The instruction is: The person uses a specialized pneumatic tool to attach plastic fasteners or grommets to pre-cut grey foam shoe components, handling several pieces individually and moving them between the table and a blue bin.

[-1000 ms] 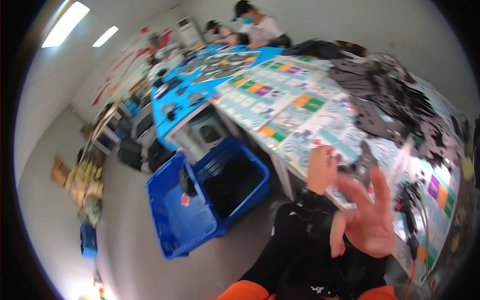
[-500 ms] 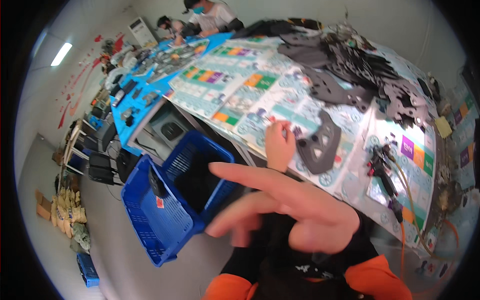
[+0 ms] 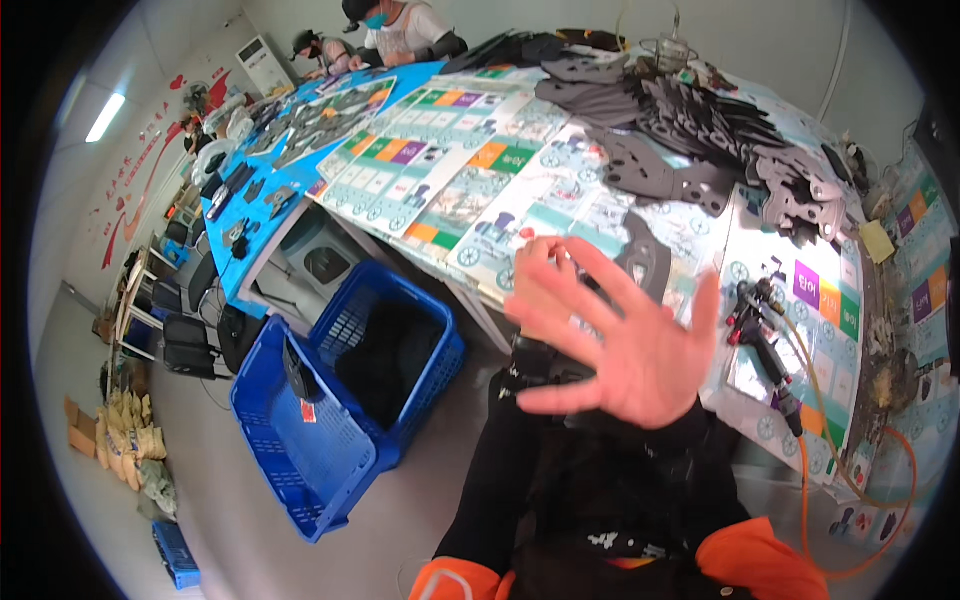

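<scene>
Two hands over the near table edge
Right hand (image 3: pixel 625 345) spreads open, empty; left hand (image 3: pixel 542 290) behind it touches a dark plate (image 3: pixel 645 262), its fingers' state unclear.

bright even light from a ceiling lamp (image 3: pixel 106 117); fisheye bends edges, near hand (image 3: pixel 625 340) slightly blurred.

The bench (image 3: pixel 470 170) wears a pale sheet patterned with green, purple and orange squares; farther along it turns bright blue. Dark grey flat parts (image 3: pixel 700 130) lie heaped on it. Two blue lattice crates (image 3: pixel 330 400) stand on grey floor. Orange hose (image 3: pixel 850 480), black sleeves with orange cuffs.
</scene>
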A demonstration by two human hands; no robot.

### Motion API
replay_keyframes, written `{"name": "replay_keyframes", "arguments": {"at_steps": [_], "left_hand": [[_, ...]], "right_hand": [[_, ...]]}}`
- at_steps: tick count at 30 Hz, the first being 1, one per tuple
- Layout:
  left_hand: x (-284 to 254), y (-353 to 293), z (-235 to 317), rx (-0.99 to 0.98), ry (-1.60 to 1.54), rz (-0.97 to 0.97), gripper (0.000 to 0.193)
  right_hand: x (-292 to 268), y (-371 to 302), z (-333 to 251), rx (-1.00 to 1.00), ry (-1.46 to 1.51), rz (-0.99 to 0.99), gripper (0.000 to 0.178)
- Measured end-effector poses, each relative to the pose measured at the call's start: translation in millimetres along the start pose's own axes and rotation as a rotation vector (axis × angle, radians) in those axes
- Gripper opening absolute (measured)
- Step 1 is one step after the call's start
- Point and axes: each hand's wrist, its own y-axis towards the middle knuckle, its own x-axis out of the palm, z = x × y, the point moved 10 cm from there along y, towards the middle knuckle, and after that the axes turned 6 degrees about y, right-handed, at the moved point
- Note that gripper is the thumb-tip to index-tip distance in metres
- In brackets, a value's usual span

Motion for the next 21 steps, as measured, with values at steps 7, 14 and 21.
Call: {"name": "replay_keyframes", "arguments": {"at_steps": [7, 14, 21], "left_hand": [[9, 4, -6, 0.088, -0.034, 0.113, 0.017], [8, 14, -8, 0.174, 0.022, 0.036, 0.014], [17, 0, -15, 0.032, -0.011, 0.026, 0.014]], "right_hand": [[67, 0, 5, 0.006, -0.863, -0.441, 0.109], [108, -17, -9, -0.378, -1.939, -0.092, 0.104], [122, -14, 10, -0.346, -1.692, -0.281, 0.117]]}}
